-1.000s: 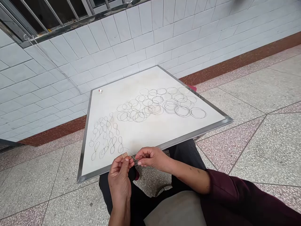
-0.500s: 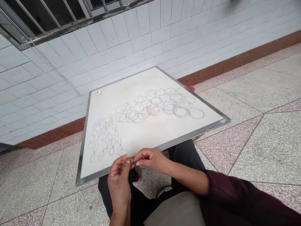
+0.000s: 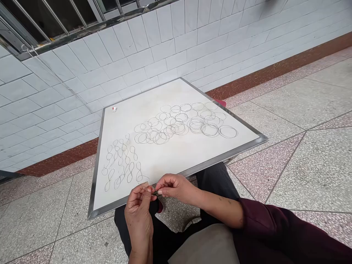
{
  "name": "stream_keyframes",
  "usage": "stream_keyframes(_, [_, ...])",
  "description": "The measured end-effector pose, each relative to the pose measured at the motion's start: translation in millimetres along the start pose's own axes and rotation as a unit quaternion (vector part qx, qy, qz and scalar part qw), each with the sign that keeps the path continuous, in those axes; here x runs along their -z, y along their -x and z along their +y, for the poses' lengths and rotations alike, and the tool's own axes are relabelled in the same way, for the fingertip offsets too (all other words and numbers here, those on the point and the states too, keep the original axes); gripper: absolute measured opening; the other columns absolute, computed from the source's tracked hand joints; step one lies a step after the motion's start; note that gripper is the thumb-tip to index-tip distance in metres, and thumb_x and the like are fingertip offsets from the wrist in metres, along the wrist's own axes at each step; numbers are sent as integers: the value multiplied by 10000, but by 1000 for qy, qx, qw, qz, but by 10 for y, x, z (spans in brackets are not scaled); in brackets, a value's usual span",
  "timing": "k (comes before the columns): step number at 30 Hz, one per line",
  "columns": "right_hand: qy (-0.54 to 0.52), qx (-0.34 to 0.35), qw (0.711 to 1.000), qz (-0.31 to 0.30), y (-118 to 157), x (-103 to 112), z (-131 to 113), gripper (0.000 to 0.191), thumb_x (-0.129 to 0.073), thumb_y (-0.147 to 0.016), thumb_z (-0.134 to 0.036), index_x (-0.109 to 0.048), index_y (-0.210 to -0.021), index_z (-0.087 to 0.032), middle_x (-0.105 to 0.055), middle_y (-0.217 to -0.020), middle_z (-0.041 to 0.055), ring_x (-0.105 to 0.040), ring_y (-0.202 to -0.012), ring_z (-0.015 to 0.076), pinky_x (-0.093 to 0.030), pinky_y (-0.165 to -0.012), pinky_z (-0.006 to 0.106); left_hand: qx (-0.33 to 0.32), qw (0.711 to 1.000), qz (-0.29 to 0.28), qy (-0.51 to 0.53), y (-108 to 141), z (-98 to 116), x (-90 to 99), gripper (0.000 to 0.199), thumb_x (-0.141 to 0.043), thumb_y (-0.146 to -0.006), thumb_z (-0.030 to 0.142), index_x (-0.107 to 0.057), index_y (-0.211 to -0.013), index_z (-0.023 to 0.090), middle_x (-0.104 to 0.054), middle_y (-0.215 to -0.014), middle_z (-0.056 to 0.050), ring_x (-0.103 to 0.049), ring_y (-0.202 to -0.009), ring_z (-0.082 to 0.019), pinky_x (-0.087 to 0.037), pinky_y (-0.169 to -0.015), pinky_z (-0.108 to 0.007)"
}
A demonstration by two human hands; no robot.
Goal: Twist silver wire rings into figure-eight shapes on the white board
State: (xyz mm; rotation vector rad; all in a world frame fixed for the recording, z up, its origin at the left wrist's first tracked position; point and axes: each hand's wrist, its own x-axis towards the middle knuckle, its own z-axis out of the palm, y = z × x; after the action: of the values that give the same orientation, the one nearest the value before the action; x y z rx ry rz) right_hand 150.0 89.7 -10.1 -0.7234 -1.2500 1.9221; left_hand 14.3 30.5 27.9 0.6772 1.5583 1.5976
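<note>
Both hands meet over the near edge of a white table. My left hand is closed in a pinch on a thin wire between thumb and fingers. From the other side, my right hand pinches the same wire, its fingertips close to the left ones. A small brown piece, perhaps card, shows just behind the left fingers. Beyond my hands, twisted figure-eight wire loops lie in rows at the table's left. Round wire rings overlap in a band across the middle and right.
A metal trim runs along the table's edge. A small white and red object sits at the far left corner. Behind stands a white tiled wall with a barred window. Something red shows past the right edge.
The view has shifted slightly. Both hands keep their pinch on the wire, with the fingertips moved only a little. The loops and rings on the table lie as before.
</note>
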Motion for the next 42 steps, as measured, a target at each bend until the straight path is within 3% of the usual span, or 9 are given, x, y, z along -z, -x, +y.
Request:
stream_keyframes(9, [-22, -2, 1000, -9, 9, -32, -60, 224, -781, -710, -319, -699, -842, -158, -602, -661, -31, -531, -619, 93, -418, -618, 242, -1, 1000, -15, -1, -18, 15, 26, 290, -856, -639, 321, -714, -852, 184, -684, -835, -7, -609, -694, -109, -510, -636, -207])
stream_keyframes(17, [20, 20, 999, -15, 26, -41, -26, 154, -730, -782, -297, -691, -858, -169, -629, -695, -17, -530, -622, 94, -420, -579, 224, -15, 999, -24, -22, -4, 78, 40, 325, -865, -629, 304, -727, -897, 184, -689, -791, -4, -600, -685, -96, -510, -679, -199])
stream_keyframes(21, [70, 62, 996, 10, 51, -70, -10, 262, -720, -796, -270, -663, -1048, -226, -598, -732, -41, -541, -623, 99, -458, -584, 233, 13, 1000, -3, 6, 7, 79, 6, 410, -878, -608, 300, -721, -970, 191, -671, -795, 6, -616, -714, -102, -521, -696, -206])
stream_keyframes(24, [152, 127, 980, 32, 75, -89, -2, 334, -707, -820, -284, -638, -1146, -265, -615, -820, -22, -574, -695, 121, -507, -648, 264, 42, 998, 6, 56, 5, 71, -13, 428, -893, -581, 277, -724, -964, 187, -656, -791, 10, -619, -727, -102, -528, -702, -207])
stream_keyframes(30, [291, 201, 935, 37, 88, -89, 21, 241, -654, -886, -345, -673, -1101, -237, -652, -888, 28, -610, -805, 153, -529, -728, 277, 67, 993, -4, 101, -36, 15, 16, 449, -898, -575, 241, -731, -985, 168, -655, -756, 10, -634, -714, -95, -540, -716, -206])
stream_keyframes(35, [326, 234, 915, 42, 89, -89, 32, 203, -648, -898, -311, -680, -1079, -225, -662, -874, 27, -617, -815, 147, -515, -753, 262, 68, 992, -11, 109, -51, -22, 33, 451, -893, -579, 235, -736, -993, 154, -664, -728, 11, -647, -704, -96, -547, -726, -206])
stream_keyframes(42, [326, 255, 909, 44, 83, -88, 47, 182, -641, -901, -296, -692, -1058, -221, -678, -874, 40, -625, -795, 153, -508, -740, 265, 74, 991, -7, 110, -43, -36, 37, 435, -887, -579, 235, -734, -979, 158, -666, -704, 24, -653, -697, -95, -545, -731, -203])
